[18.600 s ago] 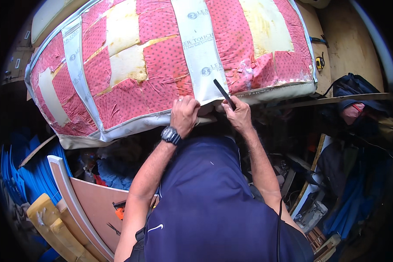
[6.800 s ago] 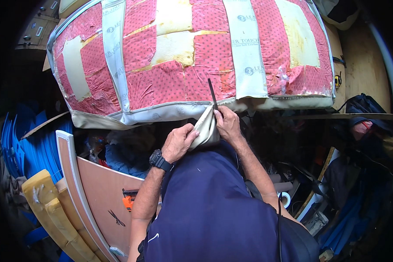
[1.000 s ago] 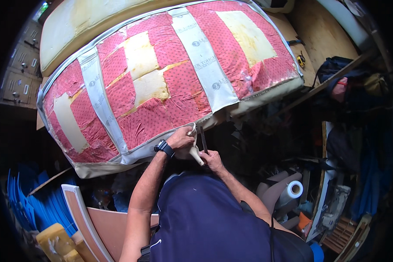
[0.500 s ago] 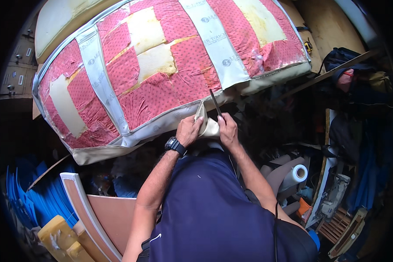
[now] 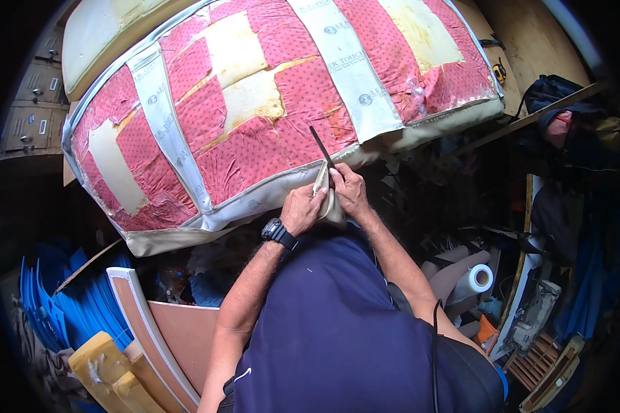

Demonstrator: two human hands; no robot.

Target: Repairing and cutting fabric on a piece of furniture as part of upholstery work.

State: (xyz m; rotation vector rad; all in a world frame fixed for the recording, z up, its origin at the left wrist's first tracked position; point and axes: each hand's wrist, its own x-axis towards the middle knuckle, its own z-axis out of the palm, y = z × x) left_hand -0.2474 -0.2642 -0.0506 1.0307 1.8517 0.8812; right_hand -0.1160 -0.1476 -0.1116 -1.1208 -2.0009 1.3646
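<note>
A large cushion (image 5: 244,165) spreads across the upper part of the view, covered in torn pink dotted fabric with yellowish foam patches and pale printed strips. Cream cover material runs along its near edge, and a loose flap (image 5: 333,210) of it hangs there. My left hand (image 5: 303,208), with a black watch on the wrist, is closed on the flap beside a fold. Just to its right, my right hand (image 5: 350,191) is closed round a thin, dark, blade-like tool (image 5: 319,143). The tool's tip points up and left over the pink fabric; its lower end is hidden in the fingers.
Blue sheets (image 5: 83,303) and yellow foam blocks (image 5: 102,365) are at lower left, next to a white-edged brown panel (image 5: 179,330). A white roll (image 5: 477,279), a slatted wooden piece (image 5: 534,361) and hanging blue cloth (image 5: 589,289) are at right. Metal drawers (image 5: 38,107) stand at far left.
My right hand has come in closer to the left hand. The tool has swung up and left, now tilted further over the pink fabric. The view has shifted slightly.
</note>
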